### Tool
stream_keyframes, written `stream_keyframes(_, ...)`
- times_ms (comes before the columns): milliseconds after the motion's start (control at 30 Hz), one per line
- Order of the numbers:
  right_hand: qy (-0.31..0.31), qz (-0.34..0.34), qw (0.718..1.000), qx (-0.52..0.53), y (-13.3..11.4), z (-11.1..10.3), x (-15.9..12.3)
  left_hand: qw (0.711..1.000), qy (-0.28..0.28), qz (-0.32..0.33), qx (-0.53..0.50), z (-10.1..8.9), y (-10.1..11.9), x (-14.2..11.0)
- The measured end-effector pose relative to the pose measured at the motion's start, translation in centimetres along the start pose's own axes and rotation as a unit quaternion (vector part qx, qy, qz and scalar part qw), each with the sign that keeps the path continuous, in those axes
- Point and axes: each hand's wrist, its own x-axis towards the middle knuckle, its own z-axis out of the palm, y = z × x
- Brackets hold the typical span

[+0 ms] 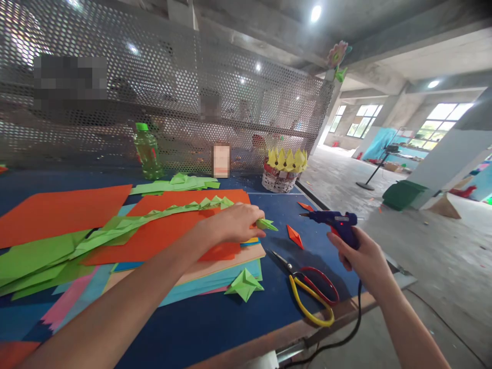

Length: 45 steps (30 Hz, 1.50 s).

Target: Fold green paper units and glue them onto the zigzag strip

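My right hand (359,251) is wrapped round the handle of a dark blue hot glue gun (334,219), whose nozzle points left and whose small red light is lit. My left hand (240,223) pinches a green folded paper piece (268,224) over the stack of coloured paper; its fingertips are partly hidden. Behind that hand, a long strip of green folded paper (134,223) stretches to the left. Another green folded paper piece (246,285) lies nearer me. Between the hands are an orange folded paper piece (295,237) and scissors (313,294) with one red and one yellow handle loop.
Orange paper sheets (65,212) and stacked coloured sheets (207,279) cover the left of the blue table (172,333). A green-capped bottle (146,154) and a basket (280,180) with yellow folded points stand by the perforated metal screen (230,87). The glue gun's cord (357,318) hangs over the edge.
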Motion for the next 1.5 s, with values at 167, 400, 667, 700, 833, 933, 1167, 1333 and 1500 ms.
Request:
stream_keyframes(167, -0.106, 0.068, 0.991, 0.033, 2.2, 0.7, 2.1, 1.000, -0.007, -0.004, -0.007, -0.2, 0.0, 0.0)
stream_keyframes(400, -0.111, 0.108, 0.986, -0.061, 4.1, 1.2, 3.2, 1.000, -0.018, -0.012, -0.011, -0.2, 0.0, 0.1)
stream_keyframes(667, -0.130, 0.091, 0.972, -0.174, 3.7, 1.0, 3.3, 0.999, -0.022, -0.017, -0.017, -0.3, 0.2, 0.1)
stream_keyframes(700, -0.128, 0.086, 0.971, -0.183, 3.7, 1.0, 3.2, 0.999, -0.023, -0.017, -0.018, -0.3, 0.1, 0.1)
stream_keyframes(833, -0.108, 0.075, 0.967, -0.220, 4.0, 1.3, 2.9, 0.999, -0.023, -0.016, -0.021, -0.1, 0.0, 0.2)
stream_keyframes(933, -0.074, 0.072, 0.963, -0.248, 3.9, 1.5, 2.6, 0.999, -0.025, -0.012, -0.023, -0.1, 0.1, 0.2)
stream_keyframes(1167, -0.010, 0.006, 0.973, -0.232, -1.7, 1.0, -1.8, 0.999, -0.032, -0.017, -0.022, -0.4, 0.3, 0.1)
stream_keyframes(1333, -0.238, -0.181, 0.954, -0.027, -9.1, 3.2, -7.5, 0.999, -0.034, -0.020, -0.022, -0.4, 0.3, 0.0)
stream_keyframes(1500, -0.248, -0.161, 0.950, -0.098, -12.8, 5.9, -8.8, 0.999, -0.031, -0.016, -0.019, -0.2, 0.2, 0.0)
